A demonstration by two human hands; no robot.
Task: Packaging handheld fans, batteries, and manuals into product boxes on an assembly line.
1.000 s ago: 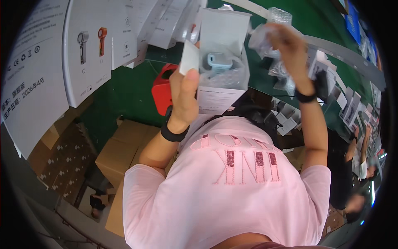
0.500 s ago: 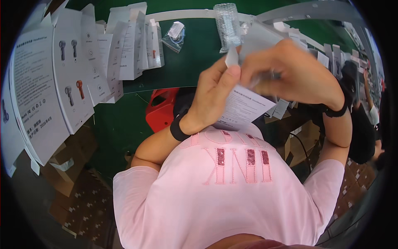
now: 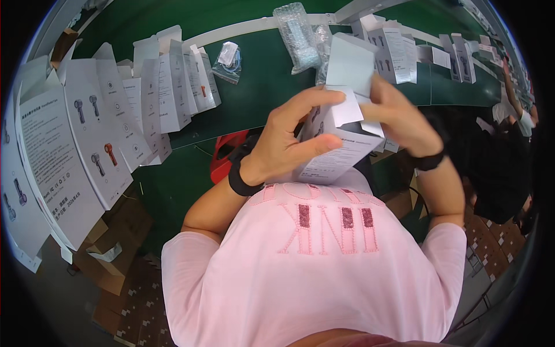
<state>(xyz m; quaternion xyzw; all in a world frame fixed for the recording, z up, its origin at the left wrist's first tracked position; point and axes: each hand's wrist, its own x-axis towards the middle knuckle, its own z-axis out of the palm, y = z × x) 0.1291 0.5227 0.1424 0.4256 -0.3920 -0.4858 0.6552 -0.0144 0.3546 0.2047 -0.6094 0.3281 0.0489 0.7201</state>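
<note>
A white cardboard box (image 3: 347,150) with printed sides stands tilted in front of my chest, its tall lid flap (image 3: 350,63) raised and a small side flap (image 3: 347,110) folded out at its open end. My left hand (image 3: 289,133) grips the box from the left, thumb along the near printed face and fingers at the small flap. At the right of the opening is my right hand (image 3: 402,115), somewhat blurred, with its fingers around the base of the raised lid flap. The inside of the box is hidden.
A row of upright printed boxes (image 3: 98,127) lines the left of the green table (image 3: 248,104). Beyond my hands lie a bagged cable (image 3: 229,62) and bubble-wrapped items (image 3: 298,37). More boxes (image 3: 393,52) stand at the far right. A red stool (image 3: 225,156) is below the table edge.
The box has come upright, its open end and raised lid flap now showing. My right hand has moved lower, to the right side of the opening. The view has shifted slightly.
</note>
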